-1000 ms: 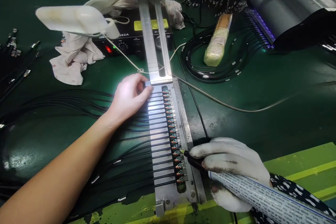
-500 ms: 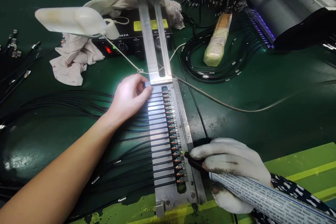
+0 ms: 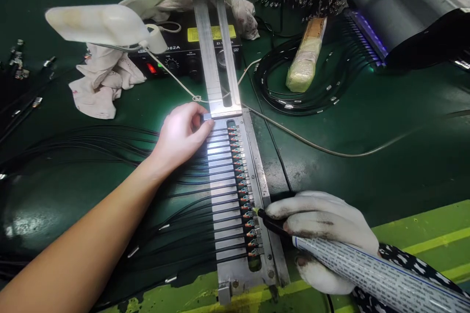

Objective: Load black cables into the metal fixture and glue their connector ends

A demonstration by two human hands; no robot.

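My bare left hand (image 3: 183,129) pinches the metal jig (image 3: 222,205) at its upper left edge, by the hinge of the raised slotted metal plate (image 3: 203,29). Black cables (image 3: 231,215) lie side by side across the jig, their stripped ends with coloured wires and small metal connectors (image 3: 251,223) over its long slot. My right hand (image 3: 323,220), in a stained white glove, is closed around a glue dispensing tube (image 3: 352,264) covered in printed text. Its black nozzle slants left, and the pale yellow-green tip is at one of the wire ends in the lower half of the row.
Behind the jig stands a black control box (image 3: 176,61) with a lit red switch, near a white lamp (image 3: 97,24) and a crumpled cloth (image 3: 106,83). Coiled cables (image 3: 264,83), a wrapped block (image 3: 304,58) and a grey machine glowing violet (image 3: 400,14) are at the right.
The nozzle tip has shifted slightly up and left along the row of wire ends, with my right hand. My left hand keeps its hold on the jig.
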